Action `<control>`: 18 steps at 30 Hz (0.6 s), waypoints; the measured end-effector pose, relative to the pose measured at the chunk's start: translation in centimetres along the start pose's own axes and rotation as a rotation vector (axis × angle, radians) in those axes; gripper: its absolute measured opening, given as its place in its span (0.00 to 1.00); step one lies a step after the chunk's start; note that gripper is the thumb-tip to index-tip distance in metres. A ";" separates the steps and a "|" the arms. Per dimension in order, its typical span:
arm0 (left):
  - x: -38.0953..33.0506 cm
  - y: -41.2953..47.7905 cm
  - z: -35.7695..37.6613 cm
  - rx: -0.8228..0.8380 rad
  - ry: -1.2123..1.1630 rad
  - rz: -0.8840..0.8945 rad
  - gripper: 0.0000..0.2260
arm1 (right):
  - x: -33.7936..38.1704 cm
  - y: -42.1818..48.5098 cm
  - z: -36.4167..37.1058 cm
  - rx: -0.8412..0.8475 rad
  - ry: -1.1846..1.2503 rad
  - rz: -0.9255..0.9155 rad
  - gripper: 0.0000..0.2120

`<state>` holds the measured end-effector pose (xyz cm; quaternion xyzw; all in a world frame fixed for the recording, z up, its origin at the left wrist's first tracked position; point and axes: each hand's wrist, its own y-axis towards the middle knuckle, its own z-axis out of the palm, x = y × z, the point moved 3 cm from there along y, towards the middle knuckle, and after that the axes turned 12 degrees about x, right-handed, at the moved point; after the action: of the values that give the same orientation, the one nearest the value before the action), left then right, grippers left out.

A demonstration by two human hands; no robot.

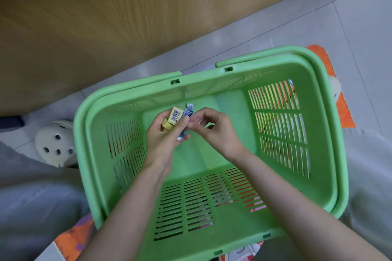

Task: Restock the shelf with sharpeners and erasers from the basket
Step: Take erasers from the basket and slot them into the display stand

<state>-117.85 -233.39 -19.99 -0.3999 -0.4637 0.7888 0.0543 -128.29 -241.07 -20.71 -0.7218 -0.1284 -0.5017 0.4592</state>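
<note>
Glossy plastic basket (324, 133), wood-grain panel (106, 17)

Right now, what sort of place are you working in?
Likely a small shop, maybe a stationery aisle: there is a green shopping basket, a tiled floor running along a wooden panel, and the left hand holds small boxes, one with a barcode.

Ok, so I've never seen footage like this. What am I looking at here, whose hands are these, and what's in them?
There is no machine here. These are a person's two bare hands, filmed by one wide camera worn on their head and looking down. Below them a green plastic basket stands on a tiled floor, beside a wooden panel. The left hand holds small yellow boxes, one showing a barcode, and a blue packet. The right hand has its fingers curled, with the tips at that packet; whether they pinch it is unclear.
</note>
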 end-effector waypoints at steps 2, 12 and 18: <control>-0.2 -0.1 -0.4 -0.038 0.002 0.006 0.14 | -1.4 0.6 -0.8 -0.101 0.025 0.012 0.09; -1.2 -0.6 -2.0 -0.084 -0.024 0.006 0.10 | -7.6 5.8 2.2 -0.131 -0.647 0.419 0.22; -1.6 -0.6 -2.0 -0.085 -0.036 -0.010 0.10 | -7.4 5.5 2.1 -0.093 -0.562 0.473 0.13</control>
<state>-115.60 -232.39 -19.14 -0.3852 -0.4996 0.7752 0.0326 -126.84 -240.35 -30.02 -0.8611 -0.0563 -0.1692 0.4761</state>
